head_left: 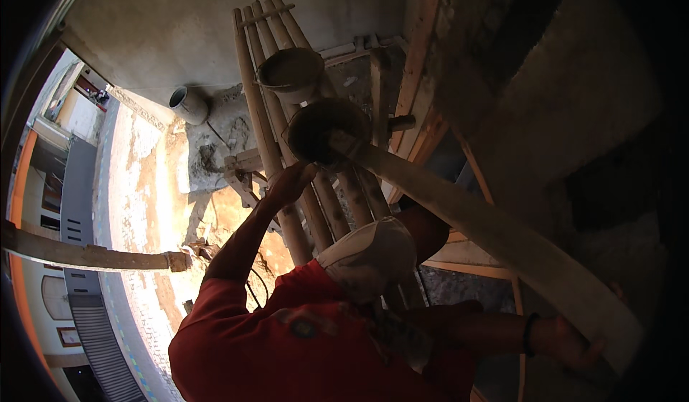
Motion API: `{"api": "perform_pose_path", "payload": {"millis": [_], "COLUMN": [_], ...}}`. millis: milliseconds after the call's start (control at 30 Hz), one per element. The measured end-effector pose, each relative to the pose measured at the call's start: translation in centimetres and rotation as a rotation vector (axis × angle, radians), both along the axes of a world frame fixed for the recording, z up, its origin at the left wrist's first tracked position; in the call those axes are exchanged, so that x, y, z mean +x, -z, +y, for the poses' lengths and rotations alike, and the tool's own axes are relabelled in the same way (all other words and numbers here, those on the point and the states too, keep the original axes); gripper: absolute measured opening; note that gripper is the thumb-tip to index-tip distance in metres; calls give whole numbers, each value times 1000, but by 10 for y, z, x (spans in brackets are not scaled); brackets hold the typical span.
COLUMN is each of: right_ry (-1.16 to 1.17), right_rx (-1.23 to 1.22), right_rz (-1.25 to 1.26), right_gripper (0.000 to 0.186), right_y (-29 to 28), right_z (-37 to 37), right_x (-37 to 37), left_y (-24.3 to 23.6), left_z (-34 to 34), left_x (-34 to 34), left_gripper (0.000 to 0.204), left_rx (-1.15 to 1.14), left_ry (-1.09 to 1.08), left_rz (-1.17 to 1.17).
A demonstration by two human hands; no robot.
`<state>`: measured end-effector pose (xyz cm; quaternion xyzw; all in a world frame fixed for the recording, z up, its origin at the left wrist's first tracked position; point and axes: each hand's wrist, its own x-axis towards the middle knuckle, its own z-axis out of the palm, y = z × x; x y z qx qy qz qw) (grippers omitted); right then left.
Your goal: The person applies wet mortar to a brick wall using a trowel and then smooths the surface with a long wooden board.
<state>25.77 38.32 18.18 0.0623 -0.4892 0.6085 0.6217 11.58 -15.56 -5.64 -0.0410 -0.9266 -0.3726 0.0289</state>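
My left hand (293, 181) is closed at the near rim of a dark bucket (305, 125), its fingers partly in shadow. The bucket stands on a bench-like platform of bamboo poles (269, 136). In my right hand (570, 344), out at the lower right, is the broad end of a long, pale, flat board (495, 237). The board slants up to the left, and its far end lies over the bucket's mouth. What the bucket holds is too dark to make out. Just beyond it, a second bucket (291, 68) rests on the poles.
A grey pail (189, 105) lies tilted on the ground by the wall, near a grey mortar-like patch (215, 147). Wooden framing (420, 50) rises at the right. A beam (108, 255) juts in from the left, above the sunlit ground.
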Motion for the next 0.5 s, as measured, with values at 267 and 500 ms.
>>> {"api": "perform_pose_path", "payload": {"millis": [267, 500], "right_ry": [117, -85], "right_rx": [512, 631], "right_rz": [42, 192], "right_gripper": [63, 61], "right_y": [13, 3], "right_z": [29, 45], "right_x": [8, 16], "left_y": [31, 58], "left_z": [-12, -45], "left_x": [-26, -68], "left_gripper": [32, 23], "left_rx": [-72, -476], "left_ry": [-38, -72], "left_rz": [-35, -81]}}
